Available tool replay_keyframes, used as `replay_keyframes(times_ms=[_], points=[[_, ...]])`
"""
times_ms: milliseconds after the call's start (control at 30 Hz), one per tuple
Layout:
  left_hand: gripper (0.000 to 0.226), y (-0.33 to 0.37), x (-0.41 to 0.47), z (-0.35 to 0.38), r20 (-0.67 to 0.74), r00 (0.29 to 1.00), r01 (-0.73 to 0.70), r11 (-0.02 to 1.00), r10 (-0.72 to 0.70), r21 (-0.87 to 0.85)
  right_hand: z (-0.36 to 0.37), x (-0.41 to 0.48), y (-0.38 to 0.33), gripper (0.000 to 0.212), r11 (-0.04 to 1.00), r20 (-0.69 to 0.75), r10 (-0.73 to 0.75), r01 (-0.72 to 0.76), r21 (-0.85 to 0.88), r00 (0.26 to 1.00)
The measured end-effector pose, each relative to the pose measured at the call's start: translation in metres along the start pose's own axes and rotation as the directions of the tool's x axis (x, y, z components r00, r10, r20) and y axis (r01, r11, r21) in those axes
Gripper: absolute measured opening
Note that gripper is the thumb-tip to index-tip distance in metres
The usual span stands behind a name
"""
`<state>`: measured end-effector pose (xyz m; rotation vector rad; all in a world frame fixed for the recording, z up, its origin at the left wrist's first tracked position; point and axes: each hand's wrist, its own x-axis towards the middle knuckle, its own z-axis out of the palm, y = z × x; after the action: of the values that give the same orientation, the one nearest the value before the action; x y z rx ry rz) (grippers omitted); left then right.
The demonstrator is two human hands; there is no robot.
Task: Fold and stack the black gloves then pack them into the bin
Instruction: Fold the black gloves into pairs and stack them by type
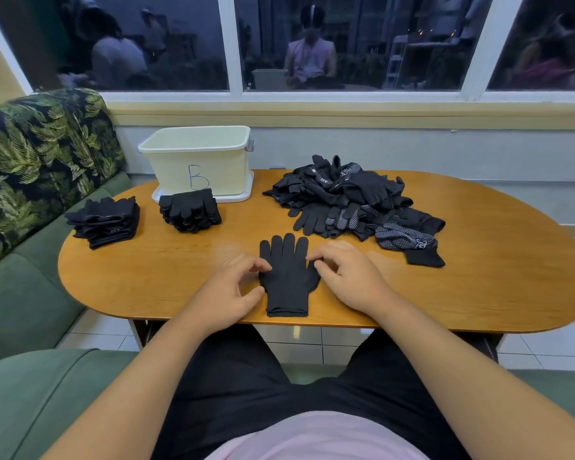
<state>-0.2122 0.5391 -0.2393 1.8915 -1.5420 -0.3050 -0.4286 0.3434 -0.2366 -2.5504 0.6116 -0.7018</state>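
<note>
A lap in black shorts comes first, with two bare forearms reaching to the near edge of the worktop (140,260). There a single black glove (287,283) lies flat, cuff at the edge and fingers pointing away. The left hand (233,290) and right hand (346,277) flank it, fingertips loosely curled at its sides. Whether either grip pinches cloth or only touches it, I cannot tell.

This looks like the start of folding one glove. The next move likely calls for taking hold and doubling it over squarely.

Further back, toward the left edge, sit a folded stack (105,222) and a second stack (190,210). An unfolded heap (352,200) lies right of centre. The bin (196,157), marked B, stands at the far edge, so packing seems well off.
</note>
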Motion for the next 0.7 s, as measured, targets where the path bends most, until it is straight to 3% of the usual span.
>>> replay_keyframes(times_ms=[100, 200, 467, 700], points=[[0.033, -0.002, 0.002, 0.004, 0.013, 0.999, -0.035, 0.998, 0.035, 0.055, -0.004, -0.016, -0.010, 0.013, 0.988, 0.038, -0.140, 0.137, 0.071, 0.989], [0.032, -0.001, 0.006, 0.005, 0.005, 1.000, -0.024, 0.997, 0.023, 0.078, -0.001, -0.025, -0.015, 0.022, 0.973, 0.114, -0.230, 0.226, 0.047, 0.966], [0.017, -0.001, 0.008, 0.006, 0.003, 0.999, -0.034, 0.994, 0.034, 0.102, 0.005, -0.026, -0.015, 0.021, 0.959, 0.121, -0.264, 0.274, -0.070, 0.957], [0.022, 0.000, 0.011, 0.004, 0.022, 1.000, -0.017, 0.997, 0.016, 0.072, 0.007, -0.028, -0.028, 0.022, 0.941, 0.125, -0.250, 0.271, -0.202, 0.960]])
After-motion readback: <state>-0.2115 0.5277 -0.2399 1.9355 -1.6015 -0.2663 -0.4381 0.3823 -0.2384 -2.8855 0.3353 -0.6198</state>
